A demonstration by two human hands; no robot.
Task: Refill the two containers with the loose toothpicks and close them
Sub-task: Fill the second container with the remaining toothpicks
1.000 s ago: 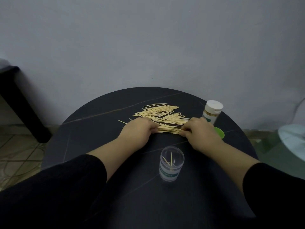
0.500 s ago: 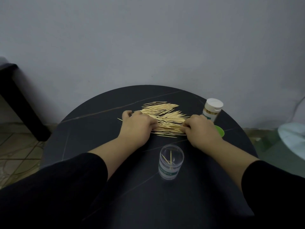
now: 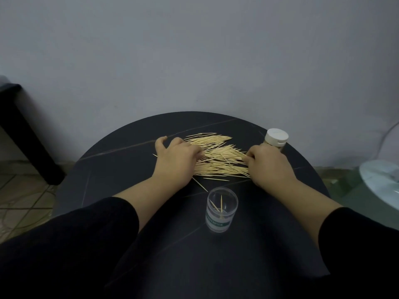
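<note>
A pile of loose toothpicks [image 3: 218, 157] lies on the far half of the round black table [image 3: 112, 169]. My left hand [image 3: 174, 162] rests on the pile's left side, fingers bent down over the toothpicks and thumb spread out to the left. My right hand [image 3: 268, 167] is at the pile's right side and pinches some toothpick ends. An open clear container [image 3: 222, 210] holding a few toothpicks stands nearer to me, between my forearms. A second container with a white cap [image 3: 276, 138] stands just behind my right hand.
A grey wall rises right behind the table. A black furniture leg [image 3: 28, 139] stands on the tiled floor at the left. A pale round object [image 3: 382, 180] sits low at the right. One stray toothpick [image 3: 199, 184] lies between the pile and the clear container.
Both hands have slid farther onto the pile and pushed the toothpicks closer together. My left thumb has spread out. The green lid near my right hand is now hidden behind it.
</note>
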